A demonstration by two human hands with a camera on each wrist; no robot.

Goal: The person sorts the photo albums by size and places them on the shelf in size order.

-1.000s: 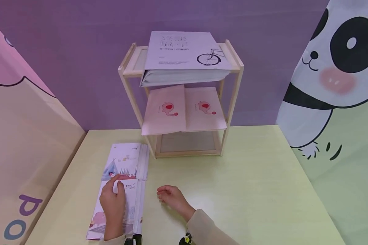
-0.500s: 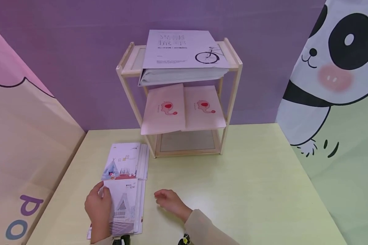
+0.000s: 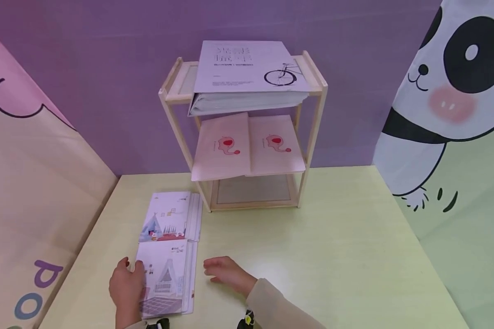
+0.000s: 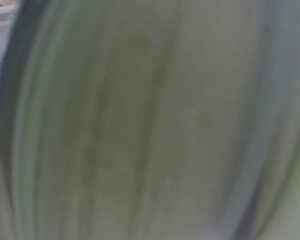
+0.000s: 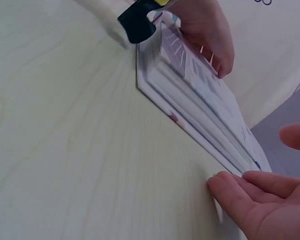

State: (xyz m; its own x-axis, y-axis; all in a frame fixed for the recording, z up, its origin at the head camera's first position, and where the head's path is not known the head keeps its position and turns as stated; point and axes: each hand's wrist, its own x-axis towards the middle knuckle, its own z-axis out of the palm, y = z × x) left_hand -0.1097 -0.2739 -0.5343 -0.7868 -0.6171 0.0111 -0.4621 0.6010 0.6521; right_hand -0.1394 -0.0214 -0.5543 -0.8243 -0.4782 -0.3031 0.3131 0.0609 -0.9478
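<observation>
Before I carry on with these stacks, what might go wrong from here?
1. The near stack of white illustrated paper booklets has stepped right edges, so its layers may slide apart if the left hand, at its left edge, lifts alone; the right hand is apart from it.
2. The far stack of white illustrated paper booklets adjoins it and might get nudged.
3. The thick white bicycle-cover book appears to overhang the pale wooden rack; a bump could dislodge it.
</observation>
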